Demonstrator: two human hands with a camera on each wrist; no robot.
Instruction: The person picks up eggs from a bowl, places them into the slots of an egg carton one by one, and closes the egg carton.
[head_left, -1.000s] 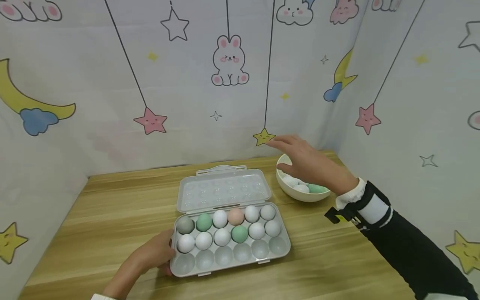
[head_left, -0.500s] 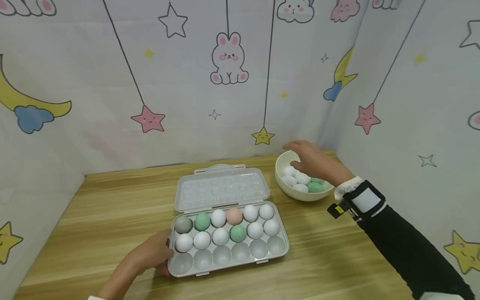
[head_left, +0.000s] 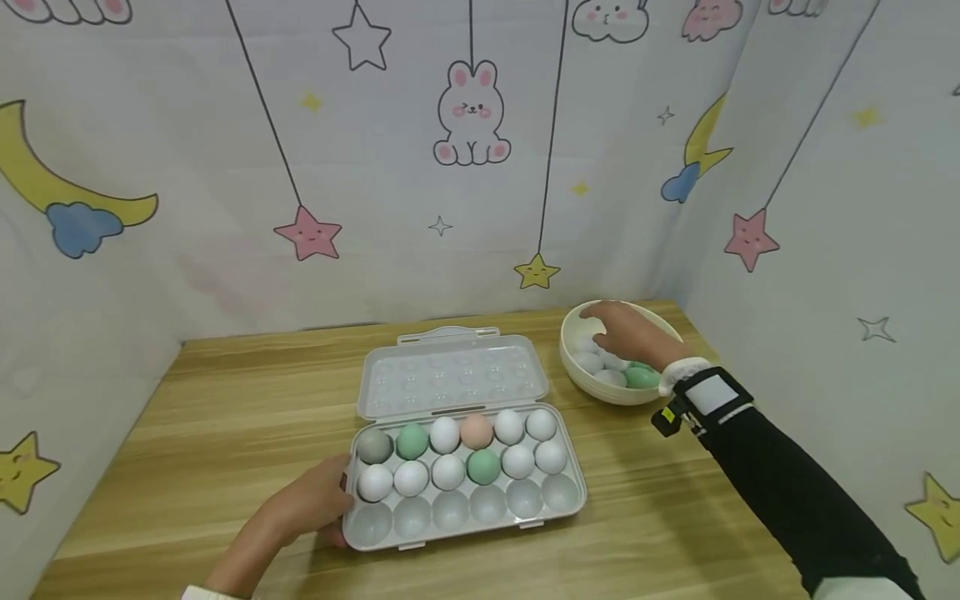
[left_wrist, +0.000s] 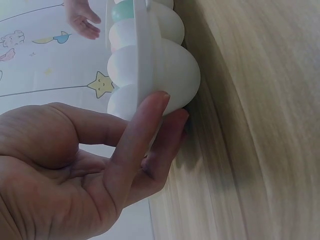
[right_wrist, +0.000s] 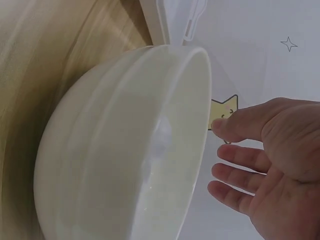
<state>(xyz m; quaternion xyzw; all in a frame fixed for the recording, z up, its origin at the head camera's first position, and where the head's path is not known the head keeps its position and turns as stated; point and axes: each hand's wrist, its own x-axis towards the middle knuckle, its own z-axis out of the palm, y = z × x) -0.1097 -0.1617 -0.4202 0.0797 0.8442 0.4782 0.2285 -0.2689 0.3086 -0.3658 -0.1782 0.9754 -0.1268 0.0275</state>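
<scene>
Eggs (head_left: 600,365) in bowl (head_left: 576,377): smooth, round, likely light, slippery, fragile; cup at widest girth. Right hand (head_left: 632,335) spread, holding nothing. Left hand (head_left: 311,507) fingers pressing egg tray (head_left: 558,498) corner.

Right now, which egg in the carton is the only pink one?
The pink egg sits in the back row of the egg carton, fourth from the left, between two white eggs; the others are white, green or grey.
</scene>
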